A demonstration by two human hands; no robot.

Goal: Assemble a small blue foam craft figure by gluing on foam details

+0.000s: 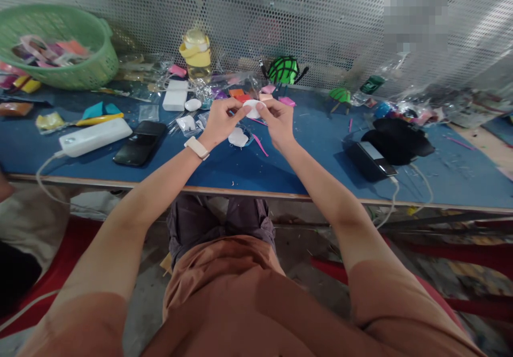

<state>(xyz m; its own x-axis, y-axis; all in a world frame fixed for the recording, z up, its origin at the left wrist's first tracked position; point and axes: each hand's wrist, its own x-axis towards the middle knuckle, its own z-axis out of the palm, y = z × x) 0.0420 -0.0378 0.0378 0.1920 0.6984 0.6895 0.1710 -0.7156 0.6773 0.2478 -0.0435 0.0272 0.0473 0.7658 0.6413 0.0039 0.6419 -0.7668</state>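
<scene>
A flat, rounded white piece of what looks like modelling clay (252, 109) is held above the table between both hands. My left hand (226, 117) pinches its left edge between thumb and fingers. Closed in the same way, my right hand (278, 119) grips its right edge. Below them on the table lies a second white lump (238, 137), with a thin pink modelling tool (260, 145) beside it. Orange, red and pink pieces lie just behind my fingers. To the left are a small white oval piece (193, 105) and a white lump on clear plastic (186, 124).
A green basket (80, 74), a yellow-lidded bottle (198, 57) and a white box (175, 95) stand at the back left. A phone (140, 143) and white power bank (96, 137) lie left. Green turtle-like figures (284, 71) stand behind; a black device (371, 160) sits right.
</scene>
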